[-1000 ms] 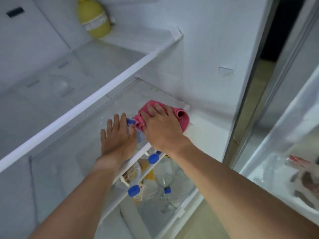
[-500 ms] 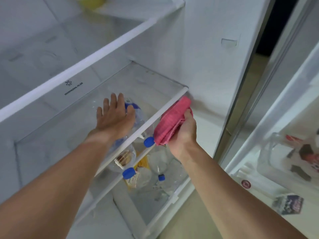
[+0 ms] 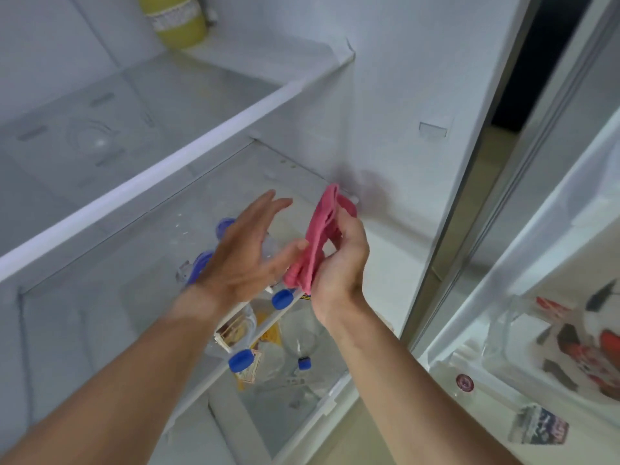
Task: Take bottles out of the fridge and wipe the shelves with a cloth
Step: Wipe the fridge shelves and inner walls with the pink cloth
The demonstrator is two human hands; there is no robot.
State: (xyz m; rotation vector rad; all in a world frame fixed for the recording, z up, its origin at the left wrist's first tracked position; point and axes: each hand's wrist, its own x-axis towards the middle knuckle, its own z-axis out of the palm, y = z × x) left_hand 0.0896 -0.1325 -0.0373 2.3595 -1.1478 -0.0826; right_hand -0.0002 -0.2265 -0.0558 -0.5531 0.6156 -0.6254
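My right hand (image 3: 339,263) grips a bunched pink cloth (image 3: 318,239) upright, just in front of the middle glass shelf (image 3: 134,263) near the fridge's right wall. My left hand (image 3: 245,253) hovers open beside the cloth, its fingers spread and its thumb touching the fabric. Below the glass shelf lie several clear bottles with blue caps (image 3: 240,359), seen through the glass and in the open drawer. A yellow bottle (image 3: 176,18) stands at the back of the upper shelf (image 3: 161,95).
The fridge's white right wall (image 3: 402,95) rises close beside the cloth. At the right, the open door's shelves (image 3: 503,380) hold a clear jug and packets. A white front rail (image 3: 151,182) edges the upper shelf. Beige floor shows below.
My right hand lifted the cloth off the shelf and now holds it upright in the air. My left hand came off the glass and moved right to meet the cloth.
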